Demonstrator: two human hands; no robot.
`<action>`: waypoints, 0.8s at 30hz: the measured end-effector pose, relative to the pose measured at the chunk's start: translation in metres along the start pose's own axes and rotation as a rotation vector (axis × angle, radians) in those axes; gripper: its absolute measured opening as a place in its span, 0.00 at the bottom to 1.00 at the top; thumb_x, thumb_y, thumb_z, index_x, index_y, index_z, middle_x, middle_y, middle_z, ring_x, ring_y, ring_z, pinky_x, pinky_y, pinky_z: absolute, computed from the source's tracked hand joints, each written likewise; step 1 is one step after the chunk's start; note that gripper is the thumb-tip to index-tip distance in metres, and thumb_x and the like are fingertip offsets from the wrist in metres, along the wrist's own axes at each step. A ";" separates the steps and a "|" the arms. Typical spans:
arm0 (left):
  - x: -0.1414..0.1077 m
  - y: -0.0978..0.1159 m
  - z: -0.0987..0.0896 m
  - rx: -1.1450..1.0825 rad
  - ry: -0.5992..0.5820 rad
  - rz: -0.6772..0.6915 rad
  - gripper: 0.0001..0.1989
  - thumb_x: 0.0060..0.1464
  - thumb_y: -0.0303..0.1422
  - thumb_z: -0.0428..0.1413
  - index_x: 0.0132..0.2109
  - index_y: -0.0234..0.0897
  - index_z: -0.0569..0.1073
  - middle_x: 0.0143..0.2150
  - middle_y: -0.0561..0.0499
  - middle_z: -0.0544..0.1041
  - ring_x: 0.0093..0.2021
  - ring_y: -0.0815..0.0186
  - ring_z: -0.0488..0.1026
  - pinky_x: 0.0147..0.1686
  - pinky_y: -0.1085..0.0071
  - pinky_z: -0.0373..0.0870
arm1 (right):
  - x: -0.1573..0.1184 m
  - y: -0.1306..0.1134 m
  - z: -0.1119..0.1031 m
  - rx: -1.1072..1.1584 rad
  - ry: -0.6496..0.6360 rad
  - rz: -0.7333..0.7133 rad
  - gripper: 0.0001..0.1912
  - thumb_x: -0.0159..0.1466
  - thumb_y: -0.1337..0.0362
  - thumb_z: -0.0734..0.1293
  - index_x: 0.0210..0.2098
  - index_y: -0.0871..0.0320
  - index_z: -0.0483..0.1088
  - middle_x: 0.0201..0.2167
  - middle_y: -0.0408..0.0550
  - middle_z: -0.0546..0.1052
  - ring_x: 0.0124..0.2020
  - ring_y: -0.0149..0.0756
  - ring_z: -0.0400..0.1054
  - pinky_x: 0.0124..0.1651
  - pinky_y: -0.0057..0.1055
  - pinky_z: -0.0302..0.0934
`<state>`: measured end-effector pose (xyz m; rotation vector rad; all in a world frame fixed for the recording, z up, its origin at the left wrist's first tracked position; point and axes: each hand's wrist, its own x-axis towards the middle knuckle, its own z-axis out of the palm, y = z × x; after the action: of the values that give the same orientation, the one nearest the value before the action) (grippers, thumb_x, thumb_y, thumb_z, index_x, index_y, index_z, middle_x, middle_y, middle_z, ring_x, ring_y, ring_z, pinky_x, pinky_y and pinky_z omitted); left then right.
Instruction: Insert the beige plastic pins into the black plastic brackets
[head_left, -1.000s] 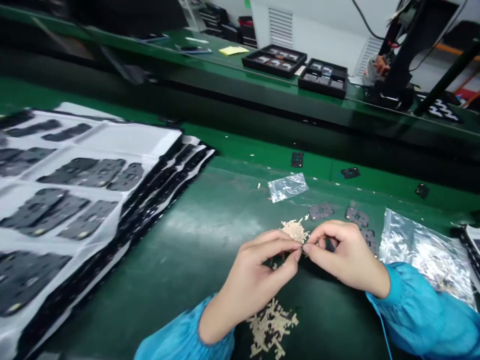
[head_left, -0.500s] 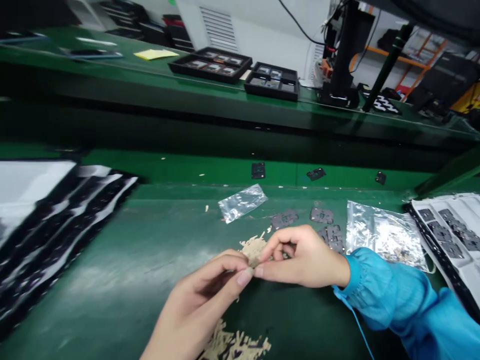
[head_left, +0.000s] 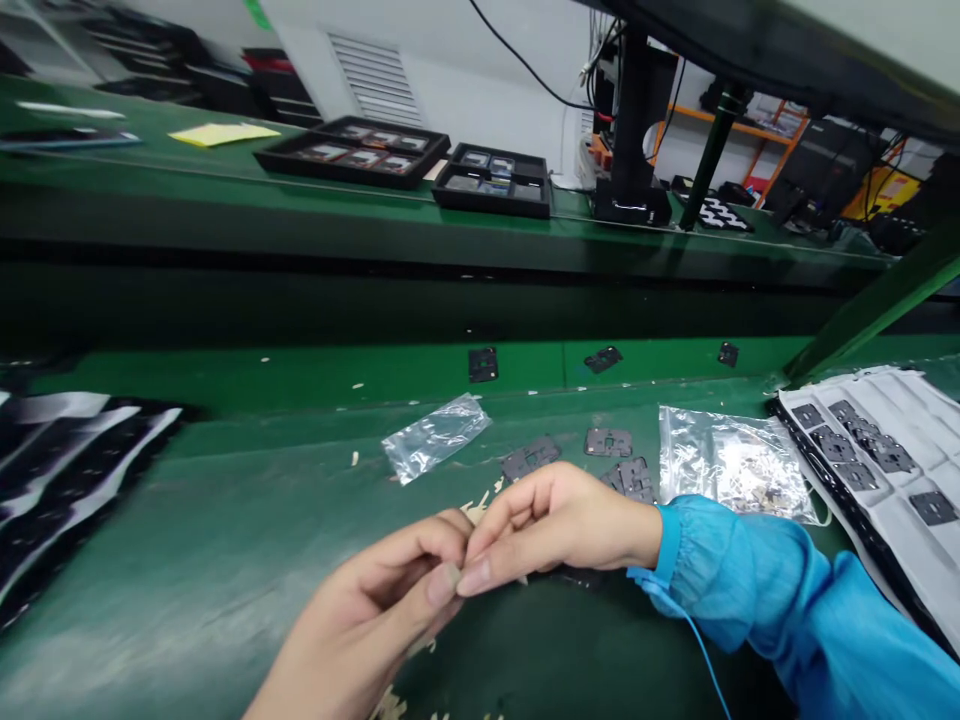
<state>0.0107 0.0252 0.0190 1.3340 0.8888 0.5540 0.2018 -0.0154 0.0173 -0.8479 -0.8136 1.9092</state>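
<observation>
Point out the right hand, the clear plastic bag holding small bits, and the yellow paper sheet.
Right hand [head_left: 564, 522], head view: back of the hand.
Clear plastic bag [head_left: 739, 465], head view: middle of its upper face.
Yellow paper sheet [head_left: 223, 134], head view: middle of its top.

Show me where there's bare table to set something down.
Widest: the green table between the left hand and the layered stack at the left edge. A smaller, shadowed patch lies nearer than the right hand, between the tan scraps and the blue sleeve. Crowded: beyond the right hand, with dark plates, a filled plastic bag and a white tray.
</observation>
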 end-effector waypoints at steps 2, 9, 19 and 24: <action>0.004 0.003 0.003 -0.093 -0.049 -0.055 0.28 0.47 0.59 0.66 0.26 0.38 0.74 0.24 0.55 0.65 0.22 0.71 0.58 0.21 0.75 0.60 | 0.000 -0.003 0.000 -0.016 0.035 0.000 0.18 0.44 0.59 0.85 0.28 0.59 0.79 0.21 0.36 0.74 0.20 0.21 0.58 0.22 0.24 0.46; 0.027 0.001 0.009 -0.078 -0.077 -0.054 0.31 0.46 0.63 0.64 0.31 0.36 0.74 0.21 0.57 0.63 0.22 0.71 0.56 0.22 0.75 0.56 | -0.001 -0.021 -0.013 -0.236 0.182 -0.065 0.20 0.50 0.51 0.81 0.30 0.59 0.78 0.21 0.38 0.74 0.19 0.22 0.57 0.22 0.24 0.48; 0.047 -0.011 -0.003 0.171 0.125 0.048 0.24 0.53 0.55 0.62 0.32 0.35 0.79 0.23 0.54 0.68 0.24 0.68 0.64 0.24 0.74 0.60 | 0.006 -0.091 -0.176 -1.079 1.226 -0.168 0.32 0.56 0.53 0.76 0.55 0.59 0.67 0.47 0.58 0.79 0.48 0.52 0.74 0.49 0.44 0.65; 0.039 -0.013 -0.007 0.190 0.163 0.046 0.23 0.55 0.54 0.61 0.34 0.35 0.80 0.24 0.53 0.71 0.25 0.68 0.65 0.25 0.73 0.62 | 0.026 -0.066 -0.204 -1.180 1.300 -0.032 0.38 0.47 0.55 0.81 0.52 0.57 0.66 0.49 0.60 0.78 0.56 0.61 0.70 0.53 0.49 0.64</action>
<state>0.0250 0.0576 -0.0029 1.5000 1.0672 0.6334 0.3854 0.0761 -0.0488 -2.3234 -0.9625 0.3214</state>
